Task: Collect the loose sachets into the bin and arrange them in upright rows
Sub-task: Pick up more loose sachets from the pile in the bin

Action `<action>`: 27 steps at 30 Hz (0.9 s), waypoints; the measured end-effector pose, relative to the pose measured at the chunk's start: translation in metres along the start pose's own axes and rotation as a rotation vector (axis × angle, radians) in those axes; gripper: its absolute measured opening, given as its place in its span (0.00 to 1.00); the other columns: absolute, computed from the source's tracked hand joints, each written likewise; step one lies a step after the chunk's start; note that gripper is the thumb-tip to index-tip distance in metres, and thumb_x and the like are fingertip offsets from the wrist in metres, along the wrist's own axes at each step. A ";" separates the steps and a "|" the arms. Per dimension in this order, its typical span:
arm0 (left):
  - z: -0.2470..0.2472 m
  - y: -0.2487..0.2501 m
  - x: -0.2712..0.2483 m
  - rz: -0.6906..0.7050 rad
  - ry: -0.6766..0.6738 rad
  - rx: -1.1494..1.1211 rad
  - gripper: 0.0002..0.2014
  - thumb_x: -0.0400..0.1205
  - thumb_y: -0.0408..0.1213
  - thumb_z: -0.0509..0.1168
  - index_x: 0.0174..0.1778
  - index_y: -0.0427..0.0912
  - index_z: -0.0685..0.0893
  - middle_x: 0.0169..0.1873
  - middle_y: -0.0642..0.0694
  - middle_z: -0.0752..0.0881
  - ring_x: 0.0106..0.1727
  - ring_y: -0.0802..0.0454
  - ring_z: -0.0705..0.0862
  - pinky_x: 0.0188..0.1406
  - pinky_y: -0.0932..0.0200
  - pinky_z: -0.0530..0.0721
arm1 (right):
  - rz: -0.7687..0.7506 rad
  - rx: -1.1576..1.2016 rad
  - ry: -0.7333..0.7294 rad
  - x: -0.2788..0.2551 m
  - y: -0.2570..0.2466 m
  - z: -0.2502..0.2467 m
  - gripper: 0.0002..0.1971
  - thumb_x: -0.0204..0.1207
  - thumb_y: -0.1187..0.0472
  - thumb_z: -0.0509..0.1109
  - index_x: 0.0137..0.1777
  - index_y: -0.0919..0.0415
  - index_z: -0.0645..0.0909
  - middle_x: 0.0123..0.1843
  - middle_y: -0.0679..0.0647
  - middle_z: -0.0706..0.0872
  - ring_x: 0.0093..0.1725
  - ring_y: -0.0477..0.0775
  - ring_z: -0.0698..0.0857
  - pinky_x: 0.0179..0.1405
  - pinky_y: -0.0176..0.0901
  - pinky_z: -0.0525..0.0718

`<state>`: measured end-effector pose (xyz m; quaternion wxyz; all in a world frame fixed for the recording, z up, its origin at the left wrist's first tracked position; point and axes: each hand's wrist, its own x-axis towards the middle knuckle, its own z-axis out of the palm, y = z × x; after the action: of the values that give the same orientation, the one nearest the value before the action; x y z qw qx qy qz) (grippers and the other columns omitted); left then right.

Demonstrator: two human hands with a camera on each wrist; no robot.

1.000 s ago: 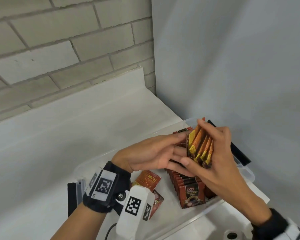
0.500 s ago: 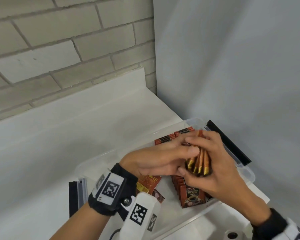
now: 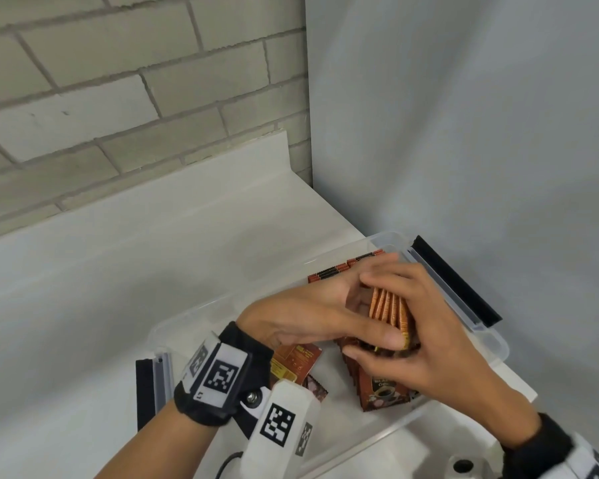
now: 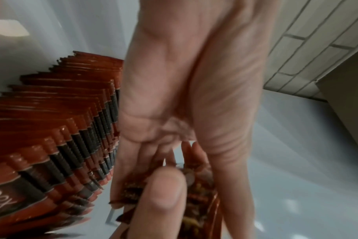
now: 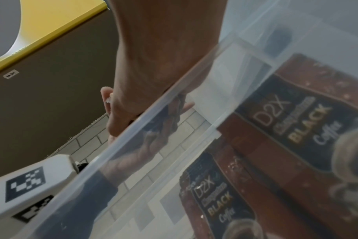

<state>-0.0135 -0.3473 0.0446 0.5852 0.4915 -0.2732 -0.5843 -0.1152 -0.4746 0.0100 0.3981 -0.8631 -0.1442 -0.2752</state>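
Both hands (image 3: pixel 325 316) grip sachets (image 3: pixel 389 311); rows (image 5: pixel 309 113) read "D2X BLACK Coffee".

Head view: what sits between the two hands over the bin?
A bundle of orange sachets, edges up, pressed between the left hand and right hand, above the upright row in the clear bin. The head view shows it best.

Your white desk (image 3: pixel 125 271) runs into corner of brick wall (image 3: pixel 101 98). Clear bin (image 3: pixel 491 344) sits directly on desk, near that corner. Black-and-grey strip (image 3: pixel 151 385) beside bin's left end.
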 end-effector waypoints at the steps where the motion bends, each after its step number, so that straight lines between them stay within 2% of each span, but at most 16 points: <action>1: 0.002 0.001 0.000 -0.004 0.012 0.001 0.46 0.69 0.29 0.77 0.80 0.48 0.59 0.61 0.44 0.77 0.63 0.54 0.80 0.50 0.64 0.84 | 0.009 0.002 0.003 -0.001 0.001 0.000 0.36 0.68 0.43 0.76 0.74 0.49 0.66 0.66 0.49 0.75 0.64 0.50 0.78 0.61 0.47 0.79; 3: 0.004 0.000 0.001 0.012 0.014 -0.034 0.39 0.66 0.34 0.72 0.74 0.53 0.65 0.61 0.45 0.77 0.60 0.57 0.82 0.49 0.64 0.84 | 0.032 0.016 0.006 -0.005 0.002 0.000 0.43 0.67 0.42 0.77 0.78 0.41 0.59 0.69 0.41 0.72 0.65 0.52 0.79 0.61 0.54 0.80; 4: 0.005 0.001 0.001 0.014 0.019 -0.042 0.35 0.66 0.33 0.70 0.70 0.55 0.68 0.59 0.45 0.78 0.56 0.58 0.84 0.47 0.65 0.84 | 0.046 0.021 0.001 -0.006 0.002 0.000 0.46 0.65 0.42 0.78 0.80 0.38 0.55 0.71 0.39 0.71 0.65 0.55 0.79 0.61 0.57 0.81; 6: 0.004 0.000 0.002 0.014 0.022 -0.066 0.33 0.66 0.32 0.68 0.67 0.56 0.69 0.56 0.45 0.79 0.53 0.59 0.85 0.45 0.65 0.84 | 0.072 0.020 -0.018 -0.007 0.001 0.000 0.49 0.63 0.43 0.79 0.80 0.35 0.52 0.71 0.39 0.70 0.65 0.56 0.80 0.59 0.59 0.83; 9: 0.002 -0.003 0.004 0.009 0.030 -0.083 0.35 0.73 0.27 0.71 0.71 0.55 0.66 0.59 0.43 0.78 0.56 0.56 0.84 0.47 0.62 0.86 | 0.077 0.012 -0.029 -0.007 0.003 0.000 0.48 0.63 0.47 0.78 0.80 0.38 0.54 0.68 0.42 0.71 0.65 0.50 0.78 0.60 0.53 0.81; 11: 0.001 -0.006 0.005 0.009 0.025 -0.064 0.34 0.78 0.23 0.67 0.74 0.57 0.63 0.61 0.43 0.77 0.59 0.55 0.83 0.52 0.61 0.86 | 0.074 -0.015 -0.026 -0.008 0.005 0.001 0.45 0.64 0.48 0.76 0.79 0.44 0.55 0.67 0.39 0.69 0.66 0.47 0.75 0.62 0.51 0.79; 12: 0.001 -0.007 0.005 -0.002 0.030 -0.042 0.32 0.80 0.21 0.64 0.72 0.56 0.64 0.59 0.44 0.79 0.57 0.56 0.84 0.51 0.61 0.86 | 0.082 -0.034 -0.027 -0.008 0.006 0.002 0.45 0.64 0.47 0.75 0.79 0.45 0.55 0.67 0.36 0.68 0.66 0.46 0.74 0.63 0.49 0.77; 15: -0.001 -0.005 0.006 -0.037 0.095 0.046 0.16 0.81 0.20 0.60 0.56 0.45 0.78 0.41 0.48 0.85 0.42 0.59 0.86 0.40 0.66 0.85 | 0.116 -0.083 -0.025 -0.007 0.005 0.002 0.49 0.62 0.37 0.76 0.79 0.44 0.54 0.68 0.31 0.64 0.67 0.45 0.69 0.64 0.40 0.74; 16: -0.001 -0.003 0.007 -0.041 0.134 0.060 0.14 0.80 0.20 0.59 0.52 0.43 0.80 0.38 0.49 0.86 0.40 0.58 0.87 0.41 0.66 0.85 | 0.136 -0.058 -0.015 -0.005 0.003 0.001 0.50 0.60 0.32 0.75 0.79 0.42 0.54 0.70 0.29 0.61 0.68 0.44 0.67 0.66 0.35 0.73; 18: -0.001 -0.001 0.008 -0.036 0.197 0.064 0.14 0.78 0.23 0.62 0.56 0.40 0.82 0.44 0.45 0.88 0.47 0.52 0.87 0.51 0.58 0.85 | 0.199 0.041 0.053 -0.002 0.002 -0.001 0.50 0.59 0.26 0.71 0.79 0.37 0.53 0.72 0.30 0.58 0.71 0.40 0.67 0.66 0.27 0.71; 19: -0.001 0.000 0.008 -0.030 0.222 0.074 0.17 0.76 0.25 0.64 0.61 0.39 0.81 0.50 0.42 0.88 0.52 0.48 0.87 0.57 0.54 0.84 | 0.242 0.089 0.100 -0.002 0.003 -0.003 0.48 0.61 0.25 0.69 0.78 0.37 0.53 0.72 0.33 0.60 0.70 0.39 0.68 0.65 0.26 0.72; 20: -0.002 0.000 0.008 -0.023 0.238 0.079 0.21 0.75 0.27 0.64 0.66 0.38 0.80 0.54 0.40 0.87 0.55 0.46 0.86 0.60 0.52 0.83 | 0.295 0.130 0.144 -0.003 0.004 -0.006 0.45 0.63 0.24 0.67 0.77 0.37 0.54 0.71 0.35 0.64 0.70 0.39 0.70 0.62 0.29 0.76; 22: -0.004 0.001 0.006 0.009 0.234 0.059 0.22 0.79 0.26 0.63 0.70 0.38 0.77 0.57 0.40 0.86 0.55 0.46 0.86 0.54 0.56 0.86 | 0.406 0.230 0.204 -0.005 0.008 -0.011 0.42 0.64 0.24 0.66 0.75 0.38 0.58 0.66 0.34 0.72 0.65 0.42 0.76 0.55 0.43 0.84; 23: -0.006 0.001 0.006 0.028 0.219 0.044 0.22 0.80 0.25 0.62 0.71 0.39 0.76 0.57 0.41 0.86 0.55 0.46 0.87 0.51 0.57 0.87 | 0.454 0.305 0.221 -0.007 0.010 -0.014 0.41 0.64 0.24 0.67 0.74 0.39 0.61 0.61 0.34 0.76 0.61 0.42 0.80 0.50 0.45 0.87; 25: -0.009 0.000 0.006 0.052 0.195 0.037 0.21 0.81 0.23 0.62 0.70 0.41 0.77 0.57 0.42 0.87 0.56 0.45 0.87 0.51 0.57 0.86 | 0.527 0.459 0.239 -0.009 0.014 -0.018 0.43 0.61 0.27 0.72 0.73 0.45 0.67 0.54 0.40 0.82 0.54 0.44 0.85 0.45 0.40 0.88; 27: -0.010 -0.001 0.007 0.057 0.215 0.050 0.20 0.81 0.22 0.62 0.68 0.43 0.78 0.57 0.42 0.87 0.56 0.47 0.87 0.54 0.57 0.86 | 0.562 0.542 0.249 -0.011 0.015 -0.019 0.41 0.60 0.32 0.77 0.71 0.48 0.72 0.48 0.46 0.84 0.50 0.46 0.87 0.43 0.35 0.87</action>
<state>-0.0034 -0.3514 0.0382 0.6150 0.5580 -0.2372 -0.5042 -0.1237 -0.4994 0.0050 0.6851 -0.6929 0.0795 -0.2101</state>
